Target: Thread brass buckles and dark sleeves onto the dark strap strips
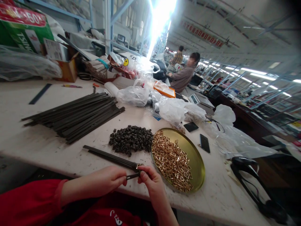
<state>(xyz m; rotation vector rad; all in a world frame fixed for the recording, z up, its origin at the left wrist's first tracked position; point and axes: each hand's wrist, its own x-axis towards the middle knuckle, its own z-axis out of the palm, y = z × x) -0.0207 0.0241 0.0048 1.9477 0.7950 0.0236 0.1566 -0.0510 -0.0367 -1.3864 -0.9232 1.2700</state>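
Note:
My left hand (pixel 107 180) pinches the near end of a long black strap (pixel 110 157) that lies across the table edge. My right hand (pixel 150 180) is closed on the same strap end, at a small gold buckle (pixel 139 165) on it. Both hands sit at the near table edge, just left of a round gold tray (pixel 197 157) filled with gold buckles (pixel 172 161). A heap of small black loops (pixel 131 142) lies behind the strap.
A stack of black straps (pixel 75 116) lies at left. Plastic bags (pixel 174 108), boxes and clutter fill the back of the table. Two dark phones (pixel 204 142) lie right of the tray. A seated person (pixel 183 77) works further back.

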